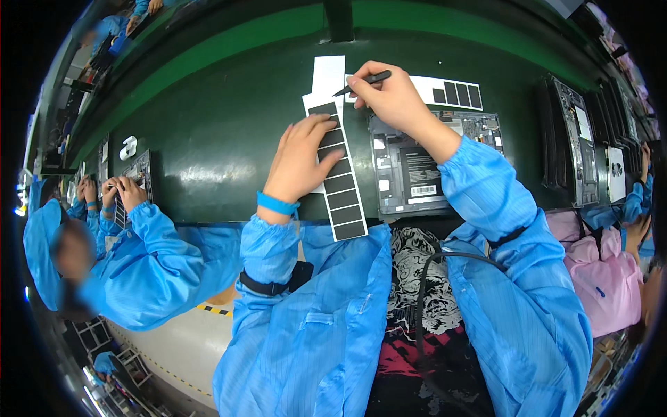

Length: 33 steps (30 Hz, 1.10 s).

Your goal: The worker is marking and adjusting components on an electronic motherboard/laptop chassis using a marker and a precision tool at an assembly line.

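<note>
On the tabletop (208, 174), a long white strip (341, 185) slants away from me, bearing a single column of black rectangles edged in white; my left hand (295, 165) lies across it, fingers apart. Farther out, my right hand (391, 97) is clamped on a slim black pointed tool (381, 77), its tip near the strip's far end.

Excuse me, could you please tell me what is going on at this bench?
A person in blue is working with both hands. The left hand is spread on a strip of black rectangles, and the right hand holds a black tool, its tip near the strip's upper end. An open device lies partly under the right forearm, with a second strip beyond it.
</note>
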Tool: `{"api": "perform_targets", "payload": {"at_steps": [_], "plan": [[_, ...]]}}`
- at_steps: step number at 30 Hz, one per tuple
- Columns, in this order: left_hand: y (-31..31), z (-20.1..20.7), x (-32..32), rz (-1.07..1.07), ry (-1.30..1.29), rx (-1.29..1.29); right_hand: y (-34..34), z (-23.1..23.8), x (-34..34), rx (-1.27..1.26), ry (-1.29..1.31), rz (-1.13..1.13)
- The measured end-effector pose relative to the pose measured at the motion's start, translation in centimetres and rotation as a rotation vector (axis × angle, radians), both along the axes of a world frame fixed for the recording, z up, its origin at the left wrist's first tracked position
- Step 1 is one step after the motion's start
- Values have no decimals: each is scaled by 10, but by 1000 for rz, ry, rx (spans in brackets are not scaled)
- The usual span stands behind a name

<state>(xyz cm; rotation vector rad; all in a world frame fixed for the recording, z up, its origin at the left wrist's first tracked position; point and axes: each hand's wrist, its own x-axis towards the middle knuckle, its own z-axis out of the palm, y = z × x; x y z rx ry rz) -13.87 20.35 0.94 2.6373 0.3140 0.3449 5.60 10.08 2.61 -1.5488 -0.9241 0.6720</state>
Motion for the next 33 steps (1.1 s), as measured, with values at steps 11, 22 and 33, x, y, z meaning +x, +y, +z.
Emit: {"api": "perform_targets", "payload": {"at_steps": [11,22,33], "plan": [[-5,-24,11,125,-132,100,13,-23,-2,-105,-46,-12],[-9,-25,13,98,-131,242,17,-34,2,-1,-35,-10],[-10,-24,13,109,-118,253,17,-30,-4,-23,-77,-50]]}}
